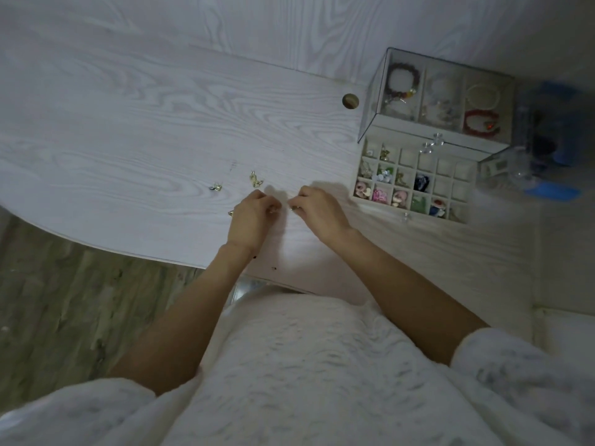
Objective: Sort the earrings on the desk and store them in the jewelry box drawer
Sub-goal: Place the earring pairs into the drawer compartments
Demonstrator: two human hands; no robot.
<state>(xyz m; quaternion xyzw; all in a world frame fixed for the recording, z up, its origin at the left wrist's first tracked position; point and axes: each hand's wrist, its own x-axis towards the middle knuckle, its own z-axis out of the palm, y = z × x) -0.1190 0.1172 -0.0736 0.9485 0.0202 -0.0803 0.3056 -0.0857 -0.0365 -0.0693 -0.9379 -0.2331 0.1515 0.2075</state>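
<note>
My left hand [252, 214] hovers low over the white desk [128, 123] with its fingers curled, pinching a small gold earring at its fingertips. My right hand [317, 207] sits close beside it and pinches another small earring. Loose gold earrings lie on the desk: one [256, 179] just beyond my left hand, one [216, 187] further left, and one [230, 213] peeking out at my left hand's edge. The jewelry box [444, 91] stands at the right with its gridded drawer [357, 196] pulled out. Several of its cells hold colourful earrings.
The box's glass top shows bracelets inside. A blue and clear container [547, 140] stands right of the box. A round cable hole [350, 100] is in the desk left of the box. The desk's front edge curves near my body, with wooden floor to the left.
</note>
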